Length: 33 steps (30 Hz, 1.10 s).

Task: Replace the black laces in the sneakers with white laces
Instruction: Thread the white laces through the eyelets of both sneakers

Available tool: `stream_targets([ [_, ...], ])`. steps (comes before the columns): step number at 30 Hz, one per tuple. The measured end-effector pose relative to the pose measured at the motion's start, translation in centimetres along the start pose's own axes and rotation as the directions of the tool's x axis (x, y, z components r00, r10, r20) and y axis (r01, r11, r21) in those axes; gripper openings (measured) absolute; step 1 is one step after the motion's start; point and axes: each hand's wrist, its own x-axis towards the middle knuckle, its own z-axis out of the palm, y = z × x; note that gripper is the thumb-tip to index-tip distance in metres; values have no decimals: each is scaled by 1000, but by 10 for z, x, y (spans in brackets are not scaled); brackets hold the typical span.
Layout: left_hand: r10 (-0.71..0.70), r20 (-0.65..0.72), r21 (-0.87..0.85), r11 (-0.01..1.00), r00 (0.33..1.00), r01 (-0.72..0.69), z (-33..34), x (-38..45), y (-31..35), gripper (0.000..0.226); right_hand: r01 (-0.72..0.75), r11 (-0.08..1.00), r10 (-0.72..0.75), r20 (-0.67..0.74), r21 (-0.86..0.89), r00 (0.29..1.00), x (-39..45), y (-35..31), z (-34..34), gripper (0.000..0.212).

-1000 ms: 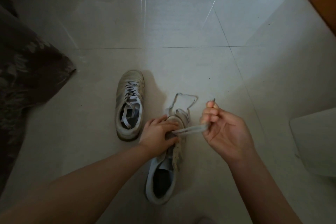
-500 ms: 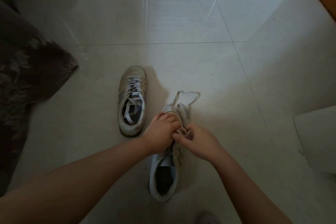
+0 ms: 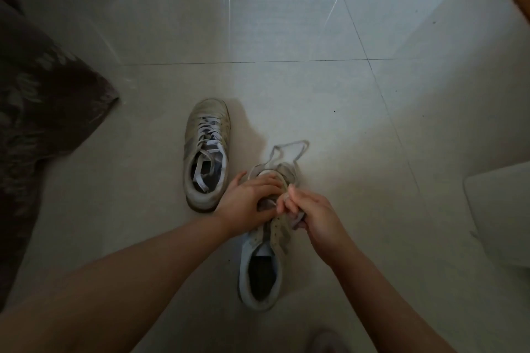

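Now two sneakers [image 3: 207, 152] lie; left hand [image 3: 246, 203] grips one, right hand [image 3: 312, 218] pinches its white lace [image 3: 289, 149].

Single head-worn camera, aimed forward and steeply down at the tiled floor [image 3: 286, 37]. Wide-angle lens (edges bowed). Close range: both forearms enter from the bottom edge.

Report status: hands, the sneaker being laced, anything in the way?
Left hand grips near sneaker at the eyelets. Right hand pinches white lace, slack looped past the toe. Far sneaker already laced, apart. Nothing blocking.
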Motion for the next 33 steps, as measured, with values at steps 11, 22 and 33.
stream_targets([
  [11,-30,31,-101,994,999,33,-5,-1,7,68,-338,937,340,8,-87,940,-12,-10,-35,55],
  [22,-765,371,-745,93,526,660,-37,52,35,40,-389,475,446,-165,-790,880,3,36,-24,53],
  [33,-409,-462,-571,816,787,88,-97,38,44,19,-222,779,116,-215,-586,970,6,35,-28,31],
])
